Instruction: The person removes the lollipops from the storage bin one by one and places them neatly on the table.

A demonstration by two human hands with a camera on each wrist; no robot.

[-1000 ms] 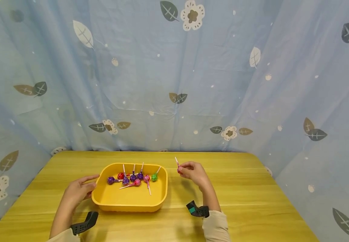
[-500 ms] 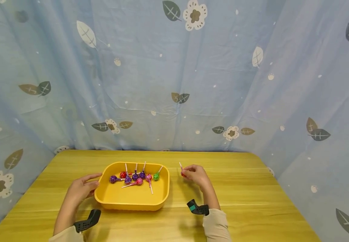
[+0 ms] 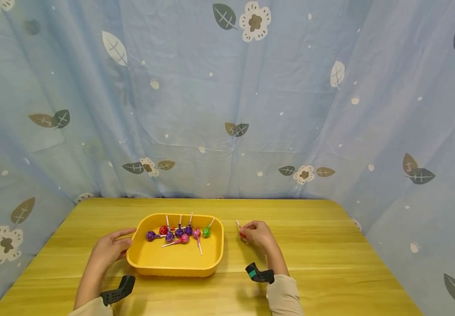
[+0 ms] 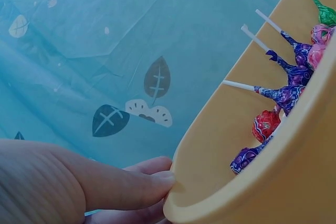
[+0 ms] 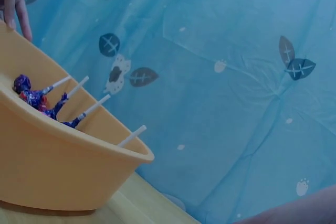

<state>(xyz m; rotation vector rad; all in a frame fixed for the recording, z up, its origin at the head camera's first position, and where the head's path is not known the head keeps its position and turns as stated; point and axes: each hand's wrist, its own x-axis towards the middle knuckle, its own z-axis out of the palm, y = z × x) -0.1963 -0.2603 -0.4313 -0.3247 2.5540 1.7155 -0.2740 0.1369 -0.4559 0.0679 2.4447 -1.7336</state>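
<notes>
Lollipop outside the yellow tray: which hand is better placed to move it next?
Right, I'd say. The right hand pinches that lollipop; the left hand touches the rim at the opposite end of the yellow tray, so it would have to reach across.

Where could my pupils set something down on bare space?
Bare: the table right of the right hand; the near-left floor of the tray, in front of the lollipops. Crowded: the tray's far part, where lollipops cluster, and its left side, where the left hand touches.
</notes>
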